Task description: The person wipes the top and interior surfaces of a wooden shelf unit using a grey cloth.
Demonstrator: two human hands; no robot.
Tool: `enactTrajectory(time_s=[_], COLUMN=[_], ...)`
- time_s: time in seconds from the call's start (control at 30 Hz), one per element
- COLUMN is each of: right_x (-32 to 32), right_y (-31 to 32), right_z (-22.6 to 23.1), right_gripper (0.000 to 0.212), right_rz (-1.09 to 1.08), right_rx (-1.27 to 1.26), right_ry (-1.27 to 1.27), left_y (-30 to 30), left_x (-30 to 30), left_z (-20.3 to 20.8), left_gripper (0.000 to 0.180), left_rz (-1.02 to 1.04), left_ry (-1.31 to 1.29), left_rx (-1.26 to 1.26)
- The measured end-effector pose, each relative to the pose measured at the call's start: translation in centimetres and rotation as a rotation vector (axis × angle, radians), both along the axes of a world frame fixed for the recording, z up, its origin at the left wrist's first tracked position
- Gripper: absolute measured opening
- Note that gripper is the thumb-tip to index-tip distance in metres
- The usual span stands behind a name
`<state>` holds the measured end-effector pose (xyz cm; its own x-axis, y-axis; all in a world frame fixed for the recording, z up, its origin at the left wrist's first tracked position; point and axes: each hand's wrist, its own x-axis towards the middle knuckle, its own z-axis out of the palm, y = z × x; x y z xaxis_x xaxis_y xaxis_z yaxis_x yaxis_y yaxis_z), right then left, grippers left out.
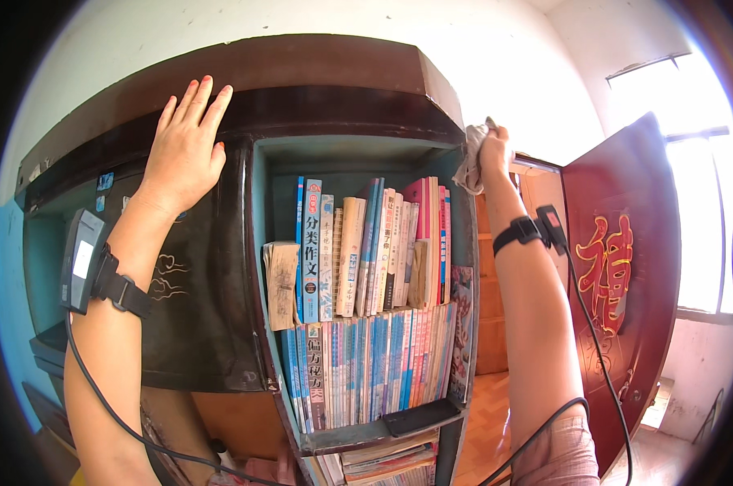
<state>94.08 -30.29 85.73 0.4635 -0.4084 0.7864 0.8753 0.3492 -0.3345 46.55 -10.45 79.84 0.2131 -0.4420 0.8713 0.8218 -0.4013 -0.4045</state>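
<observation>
A tall dark brown cabinet (318, 65) with blue-green inner walls stands before me. My left hand (186, 150) rests with fingers stretched out against its upper front, over the dark door panel (212, 324). At the cabinet's upper right corner, my right hand (494, 150) grips a crumpled grey cloth (469, 162), which lies against the side edge. Between my arms, an open compartment holds an upper row of books (382, 251) and a lower row of thin books (374, 373), all standing upright. A dark flat object (421, 417) lies at the front of the shelf below them.
At the right, a red door (626, 243) with a gold-outlined character stands ajar beside a bright window (698, 211). Stacked papers (391, 466) fill a lower shelf. Black cables (593, 332) hang from devices strapped to both my forearms.
</observation>
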Motion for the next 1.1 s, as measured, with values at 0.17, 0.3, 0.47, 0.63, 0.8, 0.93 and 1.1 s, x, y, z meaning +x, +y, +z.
enactTrajectory(time_s=[0.17,0.3,0.47,0.63,0.8,0.93,1.1], right_x=[-5.5,-5.3,-7.1,-15.3,-16.2,-15.2,-6.8], right_y=[1.2,2.7,5.9,9.6,9.6,6.4,3.5], right_z=[-2.8,0.6,3.3,-0.5,-2.9,-4.6,-2.6], right_gripper=[0.023,0.022,0.023,0.024,0.031,0.032,0.032], right_rz=[0.755,1.01,1.017,0.585,0.087,-0.008,-0.399], right_rx=[0.358,0.242,0.267,0.289,0.17,0.04,-0.17], right_ry=[-0.013,0.208,0.315,0.169,0.086,0.201,0.149], left_y=[0.2,-0.4,-1.3,-1.0,-1.2,-1.1,-2.2], left_x=[-0.8,-0.6,-0.4,-0.6,-1.6,-1.7,-1.0], left_z=[-0.4,-0.3,-0.4,-0.6,-0.4,-0.5,-0.1], left_gripper=[0.078,0.079,0.078,0.078,0.079,0.081,0.08], left_rz=[-0.012,-0.031,-0.053,-0.048,-0.043,-0.007,-0.05], left_ry=[0.007,0.013,0.021,0.039,0.056,0.067,0.08], left_rx=[-0.012,-0.022,-0.063,-0.105,-0.103,-0.139,-0.086])
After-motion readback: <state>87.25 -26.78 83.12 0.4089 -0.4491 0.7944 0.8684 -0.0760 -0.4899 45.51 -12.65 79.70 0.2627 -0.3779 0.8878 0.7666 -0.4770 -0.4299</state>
